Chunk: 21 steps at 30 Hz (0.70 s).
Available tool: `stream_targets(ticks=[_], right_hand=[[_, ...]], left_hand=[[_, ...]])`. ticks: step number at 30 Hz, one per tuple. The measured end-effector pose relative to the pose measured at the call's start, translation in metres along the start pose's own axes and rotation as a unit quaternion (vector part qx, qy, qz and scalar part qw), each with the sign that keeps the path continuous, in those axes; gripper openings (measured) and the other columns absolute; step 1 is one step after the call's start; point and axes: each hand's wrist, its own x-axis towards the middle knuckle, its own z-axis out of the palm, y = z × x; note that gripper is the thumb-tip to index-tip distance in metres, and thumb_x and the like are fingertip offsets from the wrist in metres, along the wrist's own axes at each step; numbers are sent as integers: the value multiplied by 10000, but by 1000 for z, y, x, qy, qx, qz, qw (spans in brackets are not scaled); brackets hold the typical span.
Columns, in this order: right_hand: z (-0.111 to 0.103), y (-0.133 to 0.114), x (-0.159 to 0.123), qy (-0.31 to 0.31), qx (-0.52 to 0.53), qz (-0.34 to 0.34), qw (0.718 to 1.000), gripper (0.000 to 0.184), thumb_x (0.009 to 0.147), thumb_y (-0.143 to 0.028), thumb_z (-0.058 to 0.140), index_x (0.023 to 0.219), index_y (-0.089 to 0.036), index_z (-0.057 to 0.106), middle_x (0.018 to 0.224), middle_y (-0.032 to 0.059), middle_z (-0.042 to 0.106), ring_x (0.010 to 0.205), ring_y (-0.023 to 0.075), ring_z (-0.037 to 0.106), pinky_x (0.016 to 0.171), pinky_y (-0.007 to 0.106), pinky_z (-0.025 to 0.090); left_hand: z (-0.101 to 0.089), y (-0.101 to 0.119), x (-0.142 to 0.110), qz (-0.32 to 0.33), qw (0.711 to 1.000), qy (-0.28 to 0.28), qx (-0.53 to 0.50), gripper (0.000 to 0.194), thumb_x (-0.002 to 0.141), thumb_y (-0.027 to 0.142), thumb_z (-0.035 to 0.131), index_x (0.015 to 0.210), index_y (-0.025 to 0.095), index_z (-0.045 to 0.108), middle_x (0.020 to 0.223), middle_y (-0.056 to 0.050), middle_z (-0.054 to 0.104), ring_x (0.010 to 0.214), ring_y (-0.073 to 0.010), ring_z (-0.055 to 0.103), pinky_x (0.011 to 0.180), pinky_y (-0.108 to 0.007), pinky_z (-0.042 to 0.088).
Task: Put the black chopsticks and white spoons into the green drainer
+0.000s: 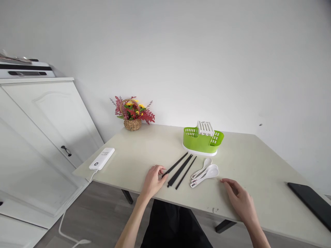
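Note:
My left hand (154, 178) rests at the table's front edge, thumb and fingers apart and loosely curved. The near end of the leftmost black chopstick (176, 164) lies between its fingertips; whether they touch it I cannot tell. More black chopsticks (180, 171) lie beside it, some close together, and a single chopstick (186, 172) is furthest right. Several white spoons (206, 175) lie partly overlapping to the right of these. My right hand (239, 199) rests on the table right of the spoons, fingers bent, a gap at the thumb, holding nothing.
Behind the chopsticks stands a green utensil caddy (199, 143) with a white slotted top (205, 127). A flower basket (132, 124) is at the back left. At the left edge lies a white power bank (102, 158) with a cable; a black phone (311, 199) lies far right.

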Motion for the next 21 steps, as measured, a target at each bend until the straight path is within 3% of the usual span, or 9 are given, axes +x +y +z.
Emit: stream_targets(ticks=[21], right_hand=[[-2,-2,-1,-8,4,11,1000,439,913,-615,527,1114,-302,760,1237,32,793,1128,318,717,844,382,523]], left_hand=[[-2,4,-1,0,1000,-2,1,121,954,334,640,1053,265,643,895,-33,677,897,-232,669,885,-407,568]])
